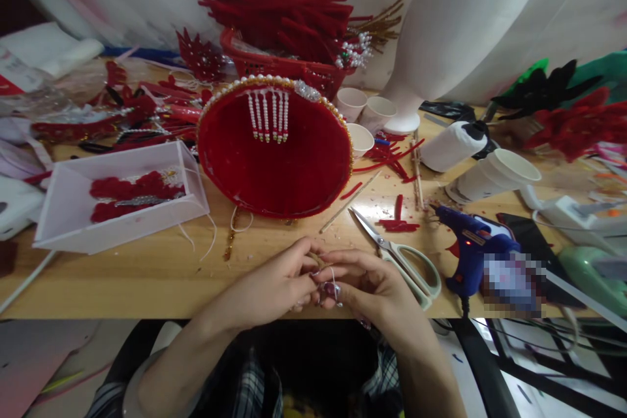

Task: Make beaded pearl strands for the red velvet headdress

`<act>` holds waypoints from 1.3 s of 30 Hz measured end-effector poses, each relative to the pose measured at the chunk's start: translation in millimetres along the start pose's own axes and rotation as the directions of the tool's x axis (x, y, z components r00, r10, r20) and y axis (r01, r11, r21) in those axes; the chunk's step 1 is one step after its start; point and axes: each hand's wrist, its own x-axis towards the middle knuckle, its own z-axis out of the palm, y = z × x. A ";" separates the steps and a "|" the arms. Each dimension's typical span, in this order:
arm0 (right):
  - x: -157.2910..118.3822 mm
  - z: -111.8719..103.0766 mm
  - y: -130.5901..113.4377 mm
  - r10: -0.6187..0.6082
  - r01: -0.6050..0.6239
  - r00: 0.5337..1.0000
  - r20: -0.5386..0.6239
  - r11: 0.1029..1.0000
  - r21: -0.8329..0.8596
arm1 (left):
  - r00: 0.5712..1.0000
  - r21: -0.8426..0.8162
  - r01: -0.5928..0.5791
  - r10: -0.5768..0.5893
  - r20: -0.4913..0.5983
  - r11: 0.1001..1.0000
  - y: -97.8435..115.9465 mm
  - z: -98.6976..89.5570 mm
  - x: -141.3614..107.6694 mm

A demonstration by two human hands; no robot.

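Both of my hands meet over the table's front edge. My left hand (284,281) pinches a small piece with a thin white thread (334,281), its fingers curled against those of the other hand. My right hand (369,284) closes on the same small piece from the right; the piece is mostly hidden by fingers. Just behind them stands a round red headpiece (279,170) with a pearl rim and hanging bead strings (267,116). Green-handled scissors (401,261) lie open beside my right hand.
A white tray (73,232) with red pieces is at the left. On the right are a blue glue gun (460,241), paper cups (512,170) and a thread spool (448,147). Behind stand a red basket (294,72) of red stems and a white head form (450,26).
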 end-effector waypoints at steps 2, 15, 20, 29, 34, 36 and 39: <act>-2.5 2.2 -2.2 -0.012 0.009 0.999 -0.033 0.998 -0.064 | 0.998 -0.064 0.053 -0.050 0.033 0.997 0.6 0.0 0.7; -5.9 3.2 -4.2 -0.286 0.219 0.956 -0.073 0.854 -0.472 | 0.999 -0.105 0.039 -0.041 -0.020 0.994 -5.3 1.3 4.6; -8.4 1.1 0.9 -0.373 0.279 0.926 -0.055 0.775 -0.567 | 0.998 -0.099 0.045 -0.049 -0.045 0.994 -4.6 6.2 4.3; -13.2 3.3 17.3 -0.506 0.325 0.858 -0.087 0.667 -0.671 | 0.999 -0.137 0.016 -0.022 -0.041 0.990 -4.0 7.9 3.7; -11.7 0.4 23.2 -0.462 0.301 0.876 -0.139 0.748 -0.591 | 0.997 -0.068 -0.071 0.070 -0.018 0.995 -5.5 8.8 0.9; -11.4 -0.4 23.0 -0.465 0.313 0.877 -0.124 0.747 -0.587 | 0.992 -0.045 -0.123 0.122 -0.015 0.991 -8.6 9.1 -0.4; -13.3 -0.9 20.4 -0.455 0.320 0.887 -0.082 0.732 -0.601 | 0.977 0.051 -0.187 0.191 -0.090 0.981 -15.5 10.9 -1.6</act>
